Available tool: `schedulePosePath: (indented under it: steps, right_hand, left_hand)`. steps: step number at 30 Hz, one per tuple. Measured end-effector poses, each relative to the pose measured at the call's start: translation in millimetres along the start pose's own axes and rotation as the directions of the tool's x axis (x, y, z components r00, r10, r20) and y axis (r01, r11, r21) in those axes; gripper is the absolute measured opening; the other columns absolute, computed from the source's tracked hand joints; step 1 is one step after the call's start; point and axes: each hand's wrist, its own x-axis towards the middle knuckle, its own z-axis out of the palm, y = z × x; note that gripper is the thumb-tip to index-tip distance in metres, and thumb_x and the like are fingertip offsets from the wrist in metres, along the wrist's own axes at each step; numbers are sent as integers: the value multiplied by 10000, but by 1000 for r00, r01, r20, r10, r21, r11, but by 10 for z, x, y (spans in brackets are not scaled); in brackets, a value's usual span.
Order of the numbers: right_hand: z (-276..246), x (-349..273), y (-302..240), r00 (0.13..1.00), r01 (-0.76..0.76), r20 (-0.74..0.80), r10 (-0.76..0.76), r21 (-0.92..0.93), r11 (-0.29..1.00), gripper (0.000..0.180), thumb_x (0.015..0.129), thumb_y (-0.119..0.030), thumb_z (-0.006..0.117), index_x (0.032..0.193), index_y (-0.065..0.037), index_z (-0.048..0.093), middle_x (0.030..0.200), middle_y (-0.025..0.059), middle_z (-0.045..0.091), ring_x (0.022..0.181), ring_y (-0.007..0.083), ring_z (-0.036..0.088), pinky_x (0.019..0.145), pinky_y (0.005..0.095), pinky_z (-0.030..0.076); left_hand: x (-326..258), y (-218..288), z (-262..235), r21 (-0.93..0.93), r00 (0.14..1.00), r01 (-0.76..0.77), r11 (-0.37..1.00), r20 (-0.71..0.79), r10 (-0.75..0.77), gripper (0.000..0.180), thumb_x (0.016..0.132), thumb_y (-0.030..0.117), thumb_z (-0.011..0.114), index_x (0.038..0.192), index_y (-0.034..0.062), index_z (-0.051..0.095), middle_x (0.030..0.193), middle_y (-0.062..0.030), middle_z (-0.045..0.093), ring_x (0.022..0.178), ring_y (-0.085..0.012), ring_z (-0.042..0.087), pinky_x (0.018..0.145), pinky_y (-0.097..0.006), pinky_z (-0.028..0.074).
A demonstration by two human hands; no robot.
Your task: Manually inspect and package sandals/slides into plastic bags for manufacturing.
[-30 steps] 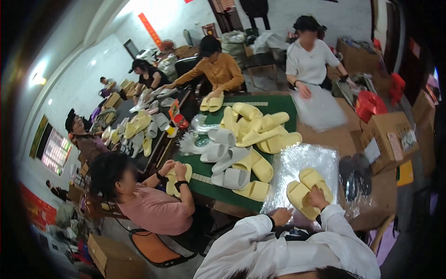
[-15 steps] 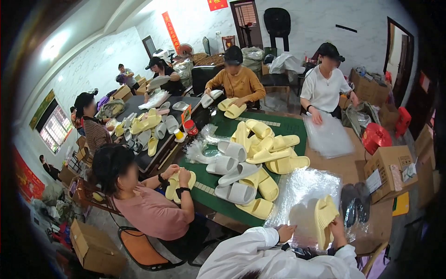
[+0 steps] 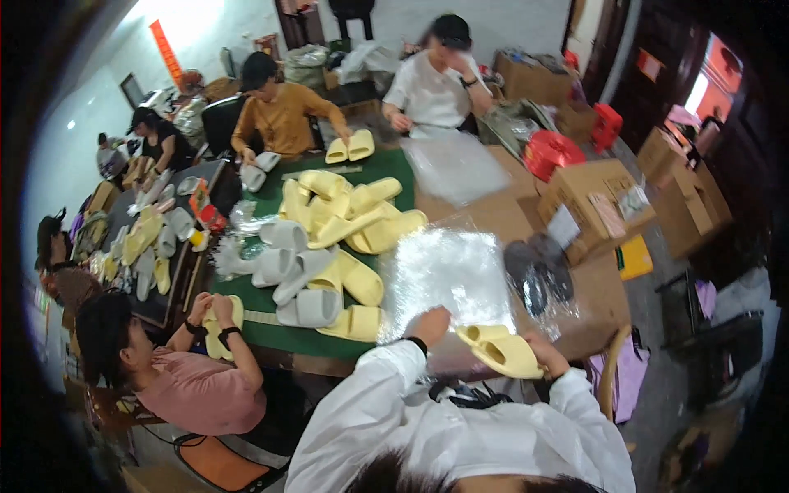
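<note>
Near clear bag holding dark slippers, right hand gripping yellow slippers, left hand, grasp unclear

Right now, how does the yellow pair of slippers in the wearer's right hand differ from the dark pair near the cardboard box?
Colour: the yellow pair is pale; the dark pair is deep grey.
Support: the yellow pair is held in the right hand; the dark pair lies on the table.
Covering: clear plastic shows at the dark pair, none on the yellow pair.
Shared: both are slippers.
</note>
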Motion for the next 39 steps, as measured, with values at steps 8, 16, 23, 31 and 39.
schedulePosePath:
  steps: [8, 16, 23, 31, 39]
  right_hand:
    - [-201, -142, 394, 996, 1, -89, 16, 182, 983, 218, 806, -162, 574, 898, 24, 641, 787, 28, 629, 659, 74, 564, 595, 222, 448]
    - [-161, -191, 286, 1000, -17, 23, 14, 107, 994, 227, 832, -130, 527, 968, 35, 603, 846, 49, 619, 702, 94, 577, 627, 228, 456]
    - [0, 360, 663, 788, 349, -217, -576, -614, 708, 198, 784, -133, 523, 871, 20, 614, 851, 131, 612, 772, 287, 588, 687, 328, 454]
    - [316, 464, 392, 565, 211, -310, -764, -842, 497, 125, 707, -112, 530, 669, -4, 580, 795, 166, 543, 781, 334, 507, 673, 420, 401]
    - [478, 711, -67, 987, 117, 57, -149, -892, 437, 490, 768, -286, 496, 1235, -157, 422, 1073, 150, 559, 1002, 282, 529, 823, 436, 409]
  left_hand:
    - [95, 507, -178, 152, 988, -151, 977, 37, 147, 174, 762, 68, 448, 891, 41, 561, 847, -147, 576, 800, -322, 552, 720, -406, 435]
    - [-93, 412, 58, 18, 993, 116, 993, 16, -117, 237, 828, 207, 444, 841, 37, 609, 859, -159, 599, 811, -339, 555, 729, -416, 438]
    - [-254, 818, -163, 139, 915, -70, 988, -385, 119, 170, 783, 91, 470, 894, 62, 596, 904, -135, 605, 803, -288, 578, 718, -375, 460]
    - [-299, 1184, -178, 18, 904, -309, 951, -305, 299, 238, 796, 82, 482, 1016, 69, 572, 1041, -141, 569, 958, -309, 532, 824, -378, 423]
    - [-439, 1915, -1053, -460, 977, -212, 862, -83, 196, 241, 765, 107, 588, 990, 20, 586, 977, -156, 597, 907, -280, 576, 791, -333, 441]
